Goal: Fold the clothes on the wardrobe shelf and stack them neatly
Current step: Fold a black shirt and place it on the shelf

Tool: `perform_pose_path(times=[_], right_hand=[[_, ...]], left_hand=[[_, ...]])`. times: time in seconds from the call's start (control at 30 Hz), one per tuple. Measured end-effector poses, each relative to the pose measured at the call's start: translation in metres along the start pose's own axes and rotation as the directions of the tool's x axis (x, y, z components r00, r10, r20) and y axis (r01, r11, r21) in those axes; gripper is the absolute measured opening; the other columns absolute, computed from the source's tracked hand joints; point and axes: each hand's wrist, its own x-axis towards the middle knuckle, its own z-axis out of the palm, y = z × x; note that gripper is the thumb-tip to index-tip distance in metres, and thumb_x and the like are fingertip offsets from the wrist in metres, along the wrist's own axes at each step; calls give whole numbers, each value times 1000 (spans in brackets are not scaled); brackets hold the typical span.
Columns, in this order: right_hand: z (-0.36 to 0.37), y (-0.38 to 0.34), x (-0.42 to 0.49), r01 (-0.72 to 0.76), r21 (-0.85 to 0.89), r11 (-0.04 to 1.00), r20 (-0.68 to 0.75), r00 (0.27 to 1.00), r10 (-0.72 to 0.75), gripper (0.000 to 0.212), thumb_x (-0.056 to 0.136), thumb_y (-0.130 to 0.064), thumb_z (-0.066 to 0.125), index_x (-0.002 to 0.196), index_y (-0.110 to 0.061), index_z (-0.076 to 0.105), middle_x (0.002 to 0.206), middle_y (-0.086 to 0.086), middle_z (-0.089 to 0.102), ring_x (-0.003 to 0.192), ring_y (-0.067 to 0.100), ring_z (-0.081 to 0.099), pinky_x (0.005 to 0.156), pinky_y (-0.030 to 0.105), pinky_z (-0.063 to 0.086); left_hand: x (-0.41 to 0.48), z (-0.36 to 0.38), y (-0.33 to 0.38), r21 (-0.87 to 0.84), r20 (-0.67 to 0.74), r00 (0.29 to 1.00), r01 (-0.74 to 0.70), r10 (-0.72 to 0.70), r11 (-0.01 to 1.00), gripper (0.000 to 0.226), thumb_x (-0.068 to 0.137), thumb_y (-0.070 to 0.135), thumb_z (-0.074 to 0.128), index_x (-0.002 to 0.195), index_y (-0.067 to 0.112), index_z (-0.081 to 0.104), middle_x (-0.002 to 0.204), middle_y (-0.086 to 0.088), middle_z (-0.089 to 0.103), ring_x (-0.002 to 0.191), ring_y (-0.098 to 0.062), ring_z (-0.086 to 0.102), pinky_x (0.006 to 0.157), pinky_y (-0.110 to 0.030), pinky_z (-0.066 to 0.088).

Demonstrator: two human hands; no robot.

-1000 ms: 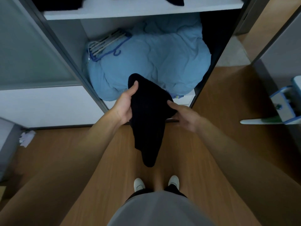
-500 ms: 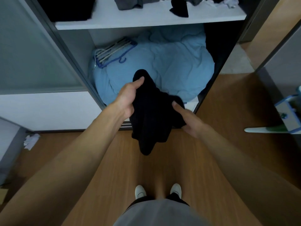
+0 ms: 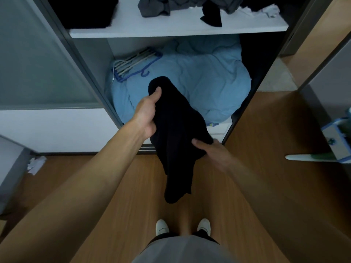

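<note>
— Now, head view: what differs from a second ago?
— The view has tipped up. More of the shelf (image 3: 171, 32) shows: a grey heap (image 3: 153, 7) near its middle, a black piece (image 3: 211, 15) drooping to the front edge right of centre, and a dark mass (image 3: 81, 12) at the left end. Can't tell whether that mass is folded.
— Hands?
— The left hand (image 3: 147, 112) grasps the top end of the black garment (image 3: 176, 133), thumb over the cloth, much as before. The right hand (image 3: 210, 150) has dropped lower along the garment's right side and pinches it there, thumb on top. Its fingers are hidden behind the fabric.
— Where is the garment?
— In the air, below the shelf's front edge and out in front of it, above the floor (image 3: 247, 168). It doesn't touch the shelf. The blue duvet (image 3: 199, 76) is behind it, with hangers (image 3: 133, 63) on the duvet's left side.
— Shape?
— Half a second ago it was bunched shorter. Now the tail hangs long again below the right hand, toward the shoes (image 3: 162, 226).
— Meaning for the task?
— My judgement is that it's being shaken out and straightened, with no fold made yet. Nothing from this piece is stacked. The heap on the shelf waits.
</note>
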Motion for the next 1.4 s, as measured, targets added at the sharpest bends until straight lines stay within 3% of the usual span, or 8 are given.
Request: perform_pose_path(times=[0.1,0.23,0.4,0.53,0.77,1.0,1.17,1.4], right_hand=[[1,-25,0,192,187,963,-146,975,-166,46,89,-30,74,130,-12,64,121,7,72,113,23,68,91,32,57],[0,-44,-8,90,336,937,-37,996,-82,46,88,-37,72,128,-15,65,126,6,70,115,20,68,88,30,58],[28,-37,-9,39,-199,979,178,984,-3,58,77,-31,82,131,-28,60,125,-5,70,118,12,65,101,29,51],[44,-44,-1,148,-138,979,31,989,-145,44,80,-21,84,120,-27,67,122,-2,72,108,8,69,99,28,54],[54,-48,3,121,156,980,-216,973,-86,51,75,-19,87,121,-15,66,111,3,75,99,16,73,85,31,59],[59,-57,0,-39,251,967,-291,950,114,44,77,-19,86,116,-7,69,101,11,77,89,23,76,76,35,62],[32,-73,-9,-160,357,920,-156,961,227,28,85,-21,77,109,-8,75,108,15,75,97,29,73,85,45,60],[-1,-60,-14,-13,310,951,-53,998,31,42,81,-33,82,119,-15,74,126,7,70,115,23,68,94,36,56]], left_hand=[[3,-5,0,122,-42,999,22,-17,992,39,96,43,60,110,7,70,98,-12,77,90,-26,75,72,-36,60],[2,-12,3,183,-67,995,82,-71,980,39,96,43,61,108,7,68,93,-11,78,84,-25,76,61,-32,60],[-4,-11,-3,180,-24,987,161,-159,970,42,97,42,60,113,4,67,97,-13,77,85,-25,76,61,-31,60],[-4,-12,2,206,-13,979,202,-204,958,41,97,42,58,111,4,67,92,-12,78,80,-24,76,57,-30,60],[-3,-34,-6,208,166,986,-5,-31,978,48,95,50,57,122,11,65,120,-7,72,113,-19,68,96,-27,54],[-11,-41,-55,585,100,970,-239,224,775,24,94,32,68,72,21,68,65,14,71,62,-2,66,54,-11,45],[-6,-39,-50,535,82,924,-357,374,765,32,97,31,64,87,1,71,79,-4,72,70,-13,68,64,-25,51],[-11,-32,-43,44,197,977,-94,84,995,25,101,24,54,106,6,70,99,-7,76,92,-18,72,77,-25,58]])
